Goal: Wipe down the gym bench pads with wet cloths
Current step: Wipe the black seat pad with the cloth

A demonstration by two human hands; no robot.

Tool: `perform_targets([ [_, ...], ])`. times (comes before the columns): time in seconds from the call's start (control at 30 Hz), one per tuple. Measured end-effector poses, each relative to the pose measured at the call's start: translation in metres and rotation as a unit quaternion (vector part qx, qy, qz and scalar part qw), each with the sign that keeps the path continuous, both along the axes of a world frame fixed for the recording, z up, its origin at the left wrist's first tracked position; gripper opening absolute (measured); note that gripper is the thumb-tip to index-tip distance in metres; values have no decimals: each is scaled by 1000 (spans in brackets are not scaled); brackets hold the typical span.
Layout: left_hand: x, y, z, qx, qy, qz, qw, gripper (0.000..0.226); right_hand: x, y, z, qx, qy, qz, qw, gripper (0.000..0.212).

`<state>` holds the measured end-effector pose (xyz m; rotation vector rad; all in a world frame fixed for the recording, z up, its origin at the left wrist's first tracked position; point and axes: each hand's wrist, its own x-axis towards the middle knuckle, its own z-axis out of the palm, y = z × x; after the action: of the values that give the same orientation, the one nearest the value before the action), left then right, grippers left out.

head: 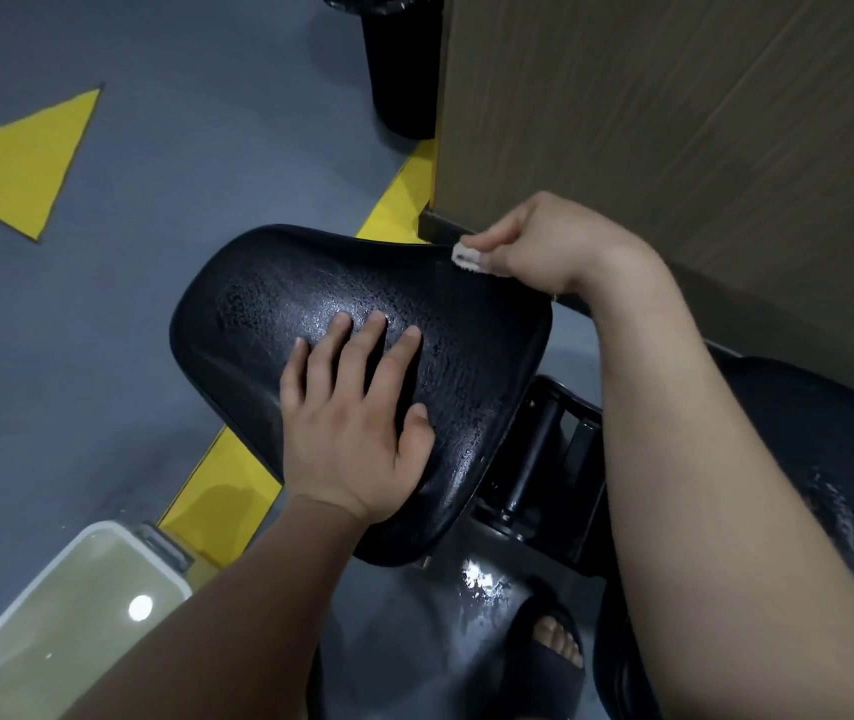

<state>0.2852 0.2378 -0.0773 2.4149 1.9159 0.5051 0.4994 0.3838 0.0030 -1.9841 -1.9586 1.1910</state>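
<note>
The floor is smooth blue-grey, marked with a yellow triangle at the left and a yellow stripe that runs slantwise from the lower left up toward the wall. The wall at the upper right is brown with a wood grain, and a black skirting board edges its foot. A tall black bin stands on the floor just beside the wall's corner. At the lower left sits a white tub of cloudy yellowish water, with a round lamp reflection on its surface. A wet patch on the floor near the bottom glints white. The light is dim and even.
</note>
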Motion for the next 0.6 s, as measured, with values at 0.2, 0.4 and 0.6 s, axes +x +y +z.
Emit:
perform_targets([
  [0.2,0,0,1,-1,12,-3,1000,63,-26,33,-11,-69,-72,49,994,32],
  [0.4,1,0,2,-2,1,3,1000,62,-7,4,-22,-53,14,-68,996,50],
  [0.6,2,1,-2,4,-1,8,1000,61,14,-30,-37,-51,90,-225,969,16],
])
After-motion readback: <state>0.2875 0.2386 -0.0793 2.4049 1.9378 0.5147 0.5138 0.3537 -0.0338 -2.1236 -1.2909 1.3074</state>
